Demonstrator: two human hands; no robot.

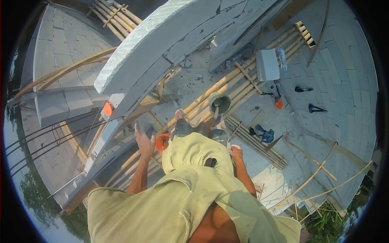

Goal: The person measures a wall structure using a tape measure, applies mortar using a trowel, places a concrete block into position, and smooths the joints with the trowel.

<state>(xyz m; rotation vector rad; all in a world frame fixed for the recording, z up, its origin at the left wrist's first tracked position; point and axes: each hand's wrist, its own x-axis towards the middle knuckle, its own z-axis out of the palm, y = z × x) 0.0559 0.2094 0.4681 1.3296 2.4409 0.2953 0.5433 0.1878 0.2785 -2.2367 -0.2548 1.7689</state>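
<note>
My left hand [144,141] is raised beside the wall, fingers spread, with nothing in it. Just right of it is an orange object [163,142], partly hidden by my clothing; its kind is unclear. My right hand [235,152] hangs by my hip with its fingers curled in, and whatever they may hold is hidden. Ahead of my feet, a bucket [225,106] stands on the bamboo poles [202,106], a tool handle sticking out of it. Left of me, an orange round piece [108,109] sits at the end of the light block wall [142,52].
A pale block [267,67] and a plastic bottle [282,60] rest on the bamboo platform. Dark blue cloth [265,135] and black tools [316,108] lie below right. Thin steel bars [52,133] stick out at left. Through gaps between the poles the floor shows far down.
</note>
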